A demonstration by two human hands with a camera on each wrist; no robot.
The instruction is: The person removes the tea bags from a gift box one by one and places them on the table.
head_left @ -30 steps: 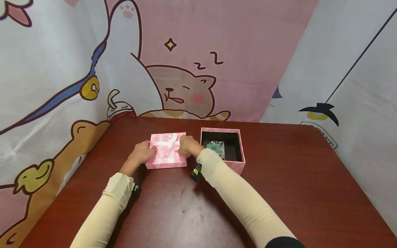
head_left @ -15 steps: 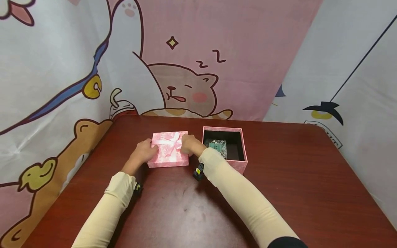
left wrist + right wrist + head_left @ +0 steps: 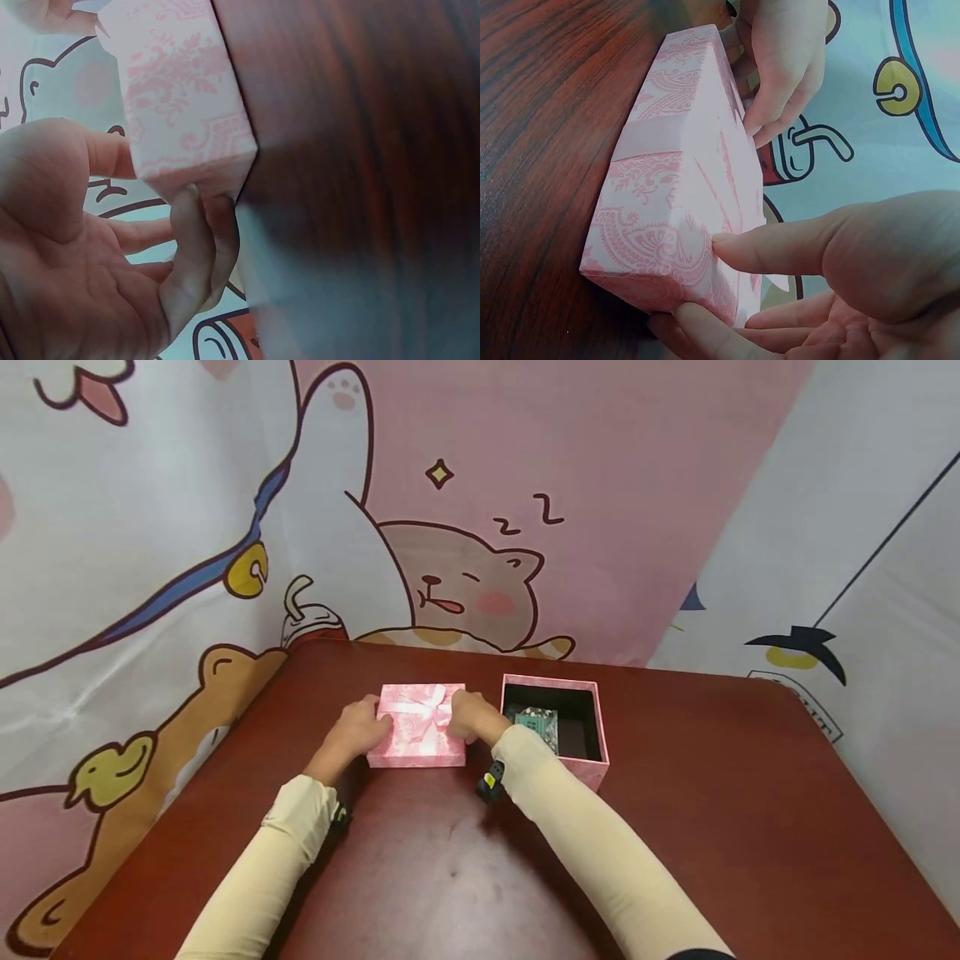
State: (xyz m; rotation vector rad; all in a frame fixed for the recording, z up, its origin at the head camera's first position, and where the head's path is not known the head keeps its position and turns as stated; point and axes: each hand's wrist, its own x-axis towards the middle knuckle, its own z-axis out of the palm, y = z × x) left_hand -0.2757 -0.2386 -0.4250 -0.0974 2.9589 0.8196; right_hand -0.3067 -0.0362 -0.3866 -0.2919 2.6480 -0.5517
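A pink patterned box lid (image 3: pixel 405 742) with a ribbon bow (image 3: pixel 430 714) lies on the table, bow upward. My left hand (image 3: pixel 358 728) holds its left side, the thumb on top and fingertips (image 3: pixel 196 225) against the side wall in the left wrist view. At the opposite side my right hand (image 3: pixel 474 717) pinches the lid, with its thumb (image 3: pixel 769 246) on the top face and fingers low on the side. To the right of the lid stands the matching open box (image 3: pixel 587 772), black inside. Within it sits a small clear packet (image 3: pixel 551 724) with a green label.
The dark red wooden table (image 3: pixel 720 810) extends widely to the right and toward the front. A cartoon-printed cloth (image 3: pixel 630 485) hangs behind it and along the left side. My right forearm (image 3: pixel 577 827) passes in front of the box's left corner.
The head view has shifted, so everything appears a little farther right. Both hands keep their hold on the lid, and the box and packet stay put.
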